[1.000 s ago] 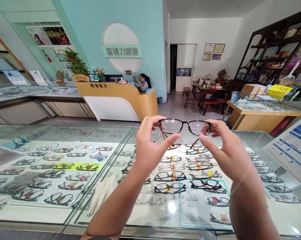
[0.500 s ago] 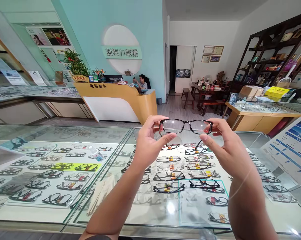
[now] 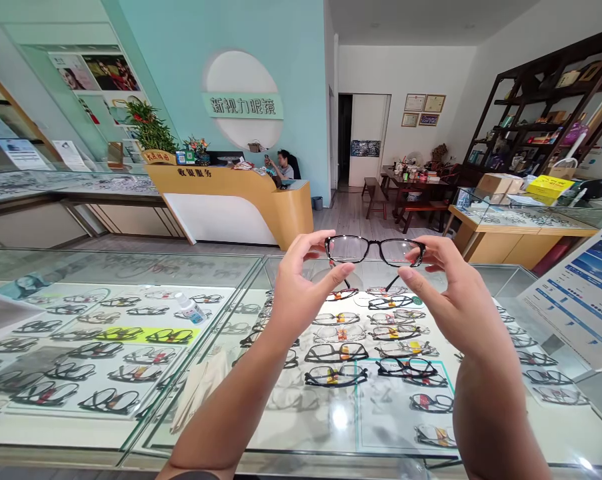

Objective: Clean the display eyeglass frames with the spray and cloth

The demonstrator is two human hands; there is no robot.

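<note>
A pair of black-rimmed eyeglasses (image 3: 375,242) is held up level above the glass counter, its lenses facing me and its temple arms unfolded. My left hand (image 3: 301,283) grips the left end, with the fingers behind and the thumb below. At the right end, my right hand (image 3: 448,287) holds on in the same way. The fingertips are partly hidden behind the frame. Below, inside the display case (image 3: 331,437), several rows of eyeglass frames (image 3: 337,352) lie on a lit white surface.
On the left case stands a small white bottle (image 3: 191,309); a beige cloth (image 3: 199,390) lies nearer. A printed sign (image 3: 578,300) leans at the right. Farther off, a person (image 3: 283,167) sits behind a reception desk (image 3: 221,207). Wooden benches and a table (image 3: 421,187) stand at the back.
The glasses have turned slightly between my hands, and both temple arms now show below the rims. My hands have barely moved. The view has shifted a little.
</note>
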